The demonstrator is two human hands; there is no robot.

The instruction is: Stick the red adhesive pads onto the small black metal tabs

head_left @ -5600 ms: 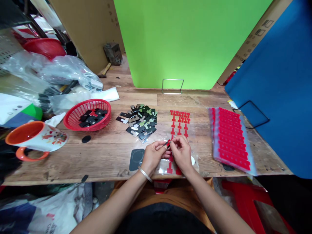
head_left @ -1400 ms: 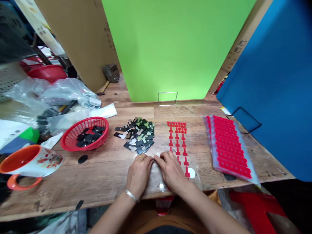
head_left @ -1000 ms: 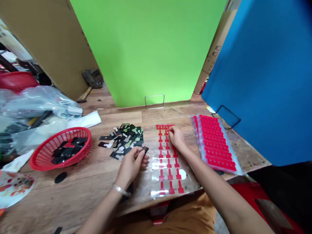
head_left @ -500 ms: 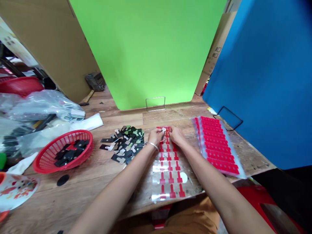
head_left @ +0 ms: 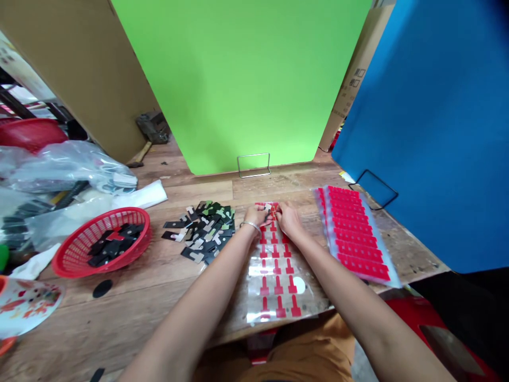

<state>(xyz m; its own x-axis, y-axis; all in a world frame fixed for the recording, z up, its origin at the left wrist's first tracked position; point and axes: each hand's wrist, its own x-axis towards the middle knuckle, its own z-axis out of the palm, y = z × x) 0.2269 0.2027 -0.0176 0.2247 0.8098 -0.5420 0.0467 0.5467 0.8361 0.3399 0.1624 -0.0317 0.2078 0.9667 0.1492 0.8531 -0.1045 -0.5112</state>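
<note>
A clear plastic sheet (head_left: 254, 289) with rows of red T-shaped stickers (head_left: 280, 306) lies in front of me. Over its far end, my left hand (head_left: 256, 215) is closed on a small black-and-silver plate (head_left: 268, 207). Close beside it, at the sheet's upper right, my right hand (head_left: 289, 218) has its fingers pinched together; what is between them is hidden. To the left of my left hand lies a loose pile of black-and-silver plates (head_left: 209, 228), some with green reflections.
A red plastic basket (head_left: 63, 260) with black pieces stands left of the pile. At right is a stack of red sticker sheets (head_left: 353, 233). A green board (head_left: 246, 85) and a blue board (head_left: 421, 138) stand behind. A patterned cup (head_left: 32, 305) is at lower left.
My hands stay at the far end of the sheet, with only slight finger movement. The whole view has shifted a little; the plate remains in my left hand.
</note>
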